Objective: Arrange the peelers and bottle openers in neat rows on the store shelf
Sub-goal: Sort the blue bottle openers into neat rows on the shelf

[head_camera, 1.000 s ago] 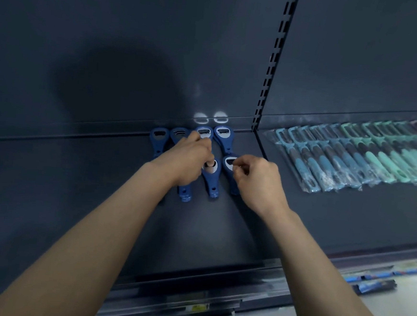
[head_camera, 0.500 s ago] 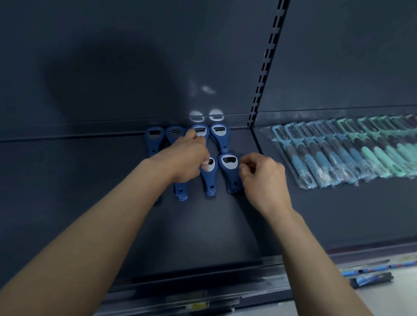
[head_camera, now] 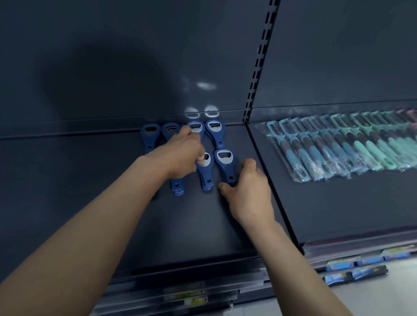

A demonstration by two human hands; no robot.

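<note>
Blue plastic bottle openers (head_camera: 214,133) lie flat on the dark shelf (head_camera: 74,197), heads toward the back panel: four in a back row against the wall, a second row forming in front. Left hand (head_camera: 180,155) is curled over the middle of the group, fingertips touching the head of the front-row opener (head_camera: 205,168); whether it pinches it or only presses it is not clear, since the hand covers the contact and part of the opener (head_camera: 176,186) beside it. Right hand (head_camera: 248,191) grasps the handle end of the rightmost front opener (head_camera: 225,165), thumb below and fingers on the far side, probably to swing the handle parallel with its neighbours. Holding by the handle leaves the metal-faced head free to line up under the back-row head. Front row judged unfinished: handles slightly splayed, spacing uneven. Peelers (head_camera: 353,146), in clear sleeves, already sit in an overlapped row on the adjoining shelf section right of the slotted upright (head_camera: 258,62), well apart from both hands. More packaged goods (head_camera: 353,271) show on a lower level, too blurred to identify.
</note>
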